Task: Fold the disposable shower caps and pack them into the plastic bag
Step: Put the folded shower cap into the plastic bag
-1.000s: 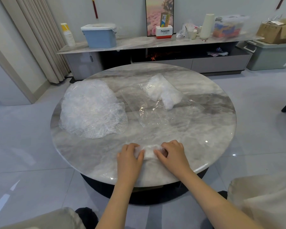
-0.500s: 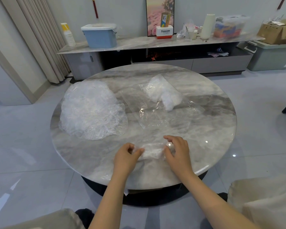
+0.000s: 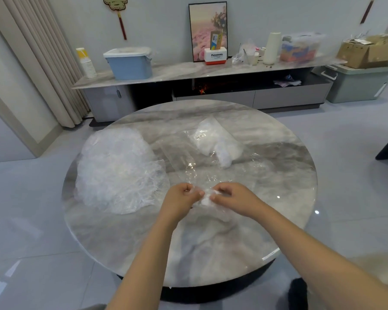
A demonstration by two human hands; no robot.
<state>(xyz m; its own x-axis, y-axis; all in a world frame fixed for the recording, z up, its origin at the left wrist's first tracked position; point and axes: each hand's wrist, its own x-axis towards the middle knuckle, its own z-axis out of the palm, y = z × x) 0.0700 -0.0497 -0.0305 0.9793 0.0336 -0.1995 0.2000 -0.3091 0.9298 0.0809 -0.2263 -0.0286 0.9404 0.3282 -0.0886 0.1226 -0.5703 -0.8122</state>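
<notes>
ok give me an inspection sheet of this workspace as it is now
surface: round marble table, glossy
job's things: loose pile of shower caps on the left; clear plastic bag at centre, some folded caps inside; folded cap between both hands
clutter: nothing seen on the table
grips: left hand and right hand pinch the folded cap
cables: nothing seen
surroundings: low cabinet with boxes, tiled floor

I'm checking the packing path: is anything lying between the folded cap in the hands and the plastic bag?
Nothing visible does. Both hands, left and right, pinch the folded cap right at the plastic bag.
</notes>
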